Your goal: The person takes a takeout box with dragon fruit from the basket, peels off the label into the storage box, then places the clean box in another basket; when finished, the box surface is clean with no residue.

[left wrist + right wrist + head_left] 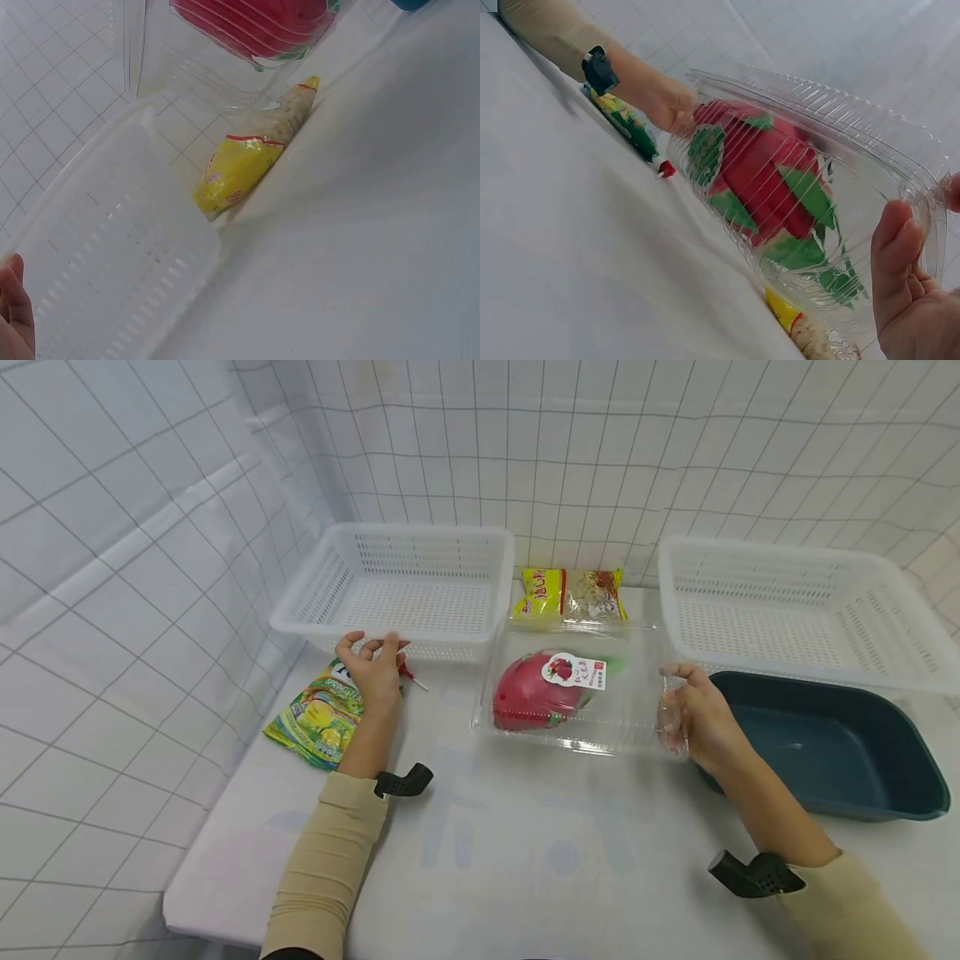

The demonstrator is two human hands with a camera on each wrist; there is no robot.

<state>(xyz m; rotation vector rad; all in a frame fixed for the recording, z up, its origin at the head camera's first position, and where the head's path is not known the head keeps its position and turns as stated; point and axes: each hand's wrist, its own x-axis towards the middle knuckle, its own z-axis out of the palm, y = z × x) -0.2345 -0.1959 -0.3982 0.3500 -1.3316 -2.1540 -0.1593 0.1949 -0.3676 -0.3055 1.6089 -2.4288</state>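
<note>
Gripping a dragon fruit (525, 693)'s clear clamshell (637, 693) above the white bench (525, 827) with right hand (701, 718). Left of clamshell: left hand (375, 668) at slotted basket (457, 652)'s rim, impossible to tell if grasping; lollipop (406, 671); lemon-print bag (311, 727), partly covered by forearm (367, 743). Right: second basket (795, 672), teal tub (810, 752). Behind: macaroni bag (573, 592), gridded white curtain (585, 452).

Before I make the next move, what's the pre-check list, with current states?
1. Right hand gripping the clear plastic container: ok, at its right end.
2. Container lifted off the table: ok.
3. Dragon fruit inside the container: ok, toward its left end.
4. Left hand supporting the container: not ok, it is at the front rim of the left white basket.
5. Left hand's contact with that rim: cannot tell.
6. Container lid fully fastened: cannot tell.
</note>
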